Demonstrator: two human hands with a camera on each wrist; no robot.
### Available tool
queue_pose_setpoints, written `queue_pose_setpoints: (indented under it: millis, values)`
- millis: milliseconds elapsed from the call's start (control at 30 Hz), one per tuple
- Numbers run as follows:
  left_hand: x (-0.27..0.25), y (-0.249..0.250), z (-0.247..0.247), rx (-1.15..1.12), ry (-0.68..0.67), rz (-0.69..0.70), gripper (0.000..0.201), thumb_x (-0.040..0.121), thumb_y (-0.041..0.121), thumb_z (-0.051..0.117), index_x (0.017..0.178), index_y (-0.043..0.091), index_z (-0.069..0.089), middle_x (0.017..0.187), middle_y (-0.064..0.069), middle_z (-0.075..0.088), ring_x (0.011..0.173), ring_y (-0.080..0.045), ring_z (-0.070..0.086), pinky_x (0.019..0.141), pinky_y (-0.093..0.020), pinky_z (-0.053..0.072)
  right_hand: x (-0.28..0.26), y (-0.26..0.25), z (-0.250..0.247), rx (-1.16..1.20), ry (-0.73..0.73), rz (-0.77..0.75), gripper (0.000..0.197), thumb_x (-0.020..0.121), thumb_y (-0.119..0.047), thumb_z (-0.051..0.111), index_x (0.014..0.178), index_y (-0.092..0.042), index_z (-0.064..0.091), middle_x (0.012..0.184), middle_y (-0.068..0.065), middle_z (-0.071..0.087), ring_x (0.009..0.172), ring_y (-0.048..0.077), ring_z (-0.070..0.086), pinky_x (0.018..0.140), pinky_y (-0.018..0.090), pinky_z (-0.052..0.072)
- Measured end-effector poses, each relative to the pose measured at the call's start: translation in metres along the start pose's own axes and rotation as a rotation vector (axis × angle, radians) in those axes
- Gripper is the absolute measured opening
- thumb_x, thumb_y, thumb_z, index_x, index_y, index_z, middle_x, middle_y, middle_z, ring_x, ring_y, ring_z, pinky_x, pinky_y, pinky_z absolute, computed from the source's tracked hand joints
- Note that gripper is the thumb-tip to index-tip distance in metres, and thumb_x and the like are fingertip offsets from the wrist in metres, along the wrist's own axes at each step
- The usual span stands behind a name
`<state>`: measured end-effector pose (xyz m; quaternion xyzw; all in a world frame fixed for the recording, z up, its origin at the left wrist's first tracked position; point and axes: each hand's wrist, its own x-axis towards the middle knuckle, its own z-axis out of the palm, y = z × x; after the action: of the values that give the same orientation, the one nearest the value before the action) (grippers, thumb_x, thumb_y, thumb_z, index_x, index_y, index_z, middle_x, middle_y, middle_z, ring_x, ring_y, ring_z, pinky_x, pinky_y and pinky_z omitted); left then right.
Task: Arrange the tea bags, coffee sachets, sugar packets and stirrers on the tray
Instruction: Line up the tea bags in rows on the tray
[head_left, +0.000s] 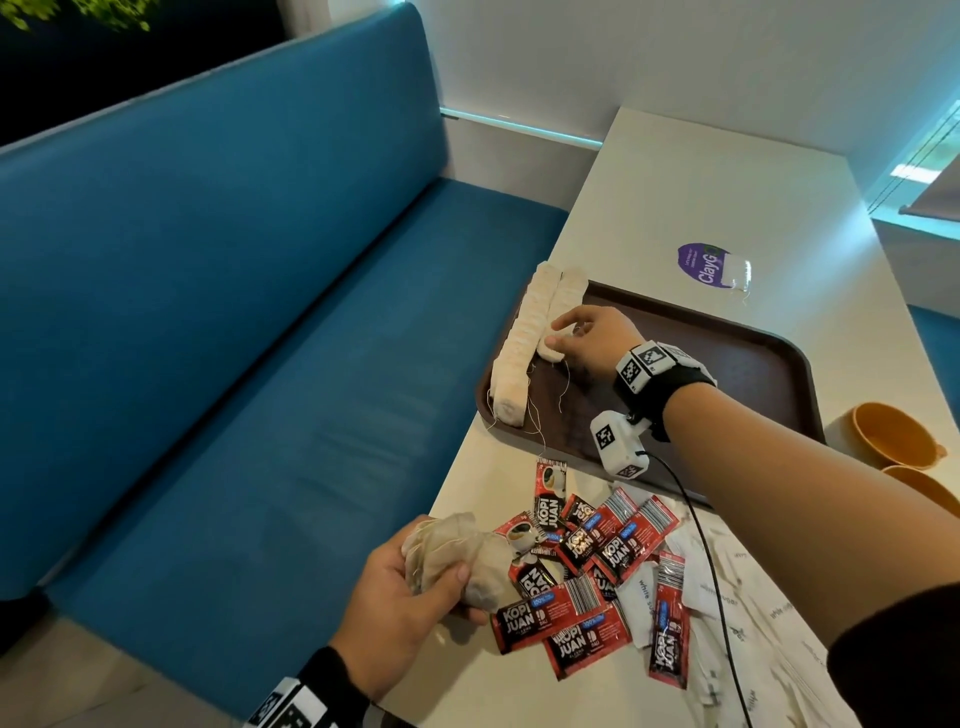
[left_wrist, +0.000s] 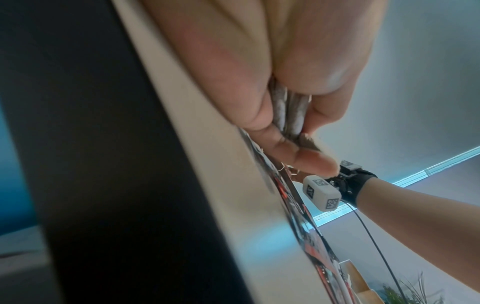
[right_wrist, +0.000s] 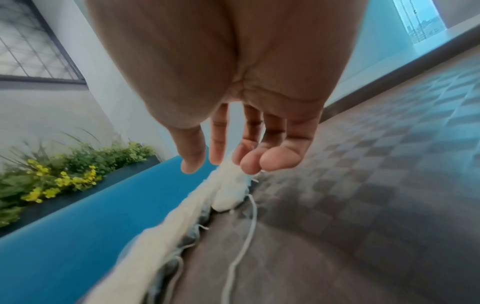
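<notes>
Blue bench cushion fills everything left of the tray, nothing on it. Closest to the bench, well short of the tray's near edge, the left hand has its fingers curled round a bunch of loose tea bags, just above the worktop. Next over, the coffee sachets lie in a messy red pile on the worktop, also short of the tray, with white sugar packets spread beyond them. No stirrers visible anywhere.

On the tray itself, two rows of tea bags run along its bench-side rim, long axis front to back. The second row is the shorter one, and the right hand sits right at its near end, fingers relaxed and mostly straight, tips touching the last bag, gripping nothing. So probably the next bag goes just nearer than that spot, continuing the line, and the right hand is way closer to it than the left.
</notes>
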<state>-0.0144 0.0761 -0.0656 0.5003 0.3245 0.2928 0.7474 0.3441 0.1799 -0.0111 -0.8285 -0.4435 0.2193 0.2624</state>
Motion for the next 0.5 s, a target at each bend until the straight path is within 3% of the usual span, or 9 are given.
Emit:
queue_pose_setpoints:
  millis: [100,267,367,500]
  values:
    - [0.000,0.000,0.001,-0.019,0.015,-0.005,0.018,0.085,0.007,0.075,0.102,0.010,0.069,0.090,-0.029,0.071,0.069,-0.041,0.070,0.060,-0.046,0.060,-0.021,-0.014,-0.010,0.051,0.039,-0.032,0.024,0.091,-0.042,0.073,0.107,-0.025,0.071,0.093,0.001,0.069,0.083,0.015,0.066,0.082,0.033,0.055]
    - [0.000,0.000,0.003,-0.009,0.052,-0.027,0.027,0.087,0.000,0.074,0.108,-0.007,0.058,0.095,-0.033,0.070,0.067,-0.044,0.071,0.057,-0.040,0.062,-0.104,-0.041,-0.025,0.287,-0.085,-0.070,0.018,0.093,-0.037,0.072,0.102,-0.021,0.073,0.073,-0.010,0.067,0.057,0.007,0.059,0.056,0.018,0.047]
    - [-0.001,0.000,0.004,-0.020,0.048,-0.019,0.018,0.091,-0.010,0.065,0.108,-0.004,0.059,0.095,-0.032,0.071,0.071,-0.040,0.073,0.058,-0.039,0.062,-0.165,-0.041,-0.025,0.328,-0.201,-0.059,0.016,0.094,-0.037,0.070,0.100,-0.022,0.074,0.079,-0.008,0.072,0.063,0.004,0.063,0.059,0.017,0.051]
    - [0.000,0.000,0.007,-0.063,0.038,-0.005,0.023,0.090,-0.011,0.065,0.109,0.001,0.062,0.101,-0.031,0.070,0.077,-0.040,0.073,0.059,-0.040,0.062,-0.223,-0.036,-0.005,0.346,-0.261,0.019,0.016,0.093,-0.038,0.071,0.098,-0.023,0.075,0.088,0.000,0.077,0.066,0.014,0.069,0.064,0.025,0.060]
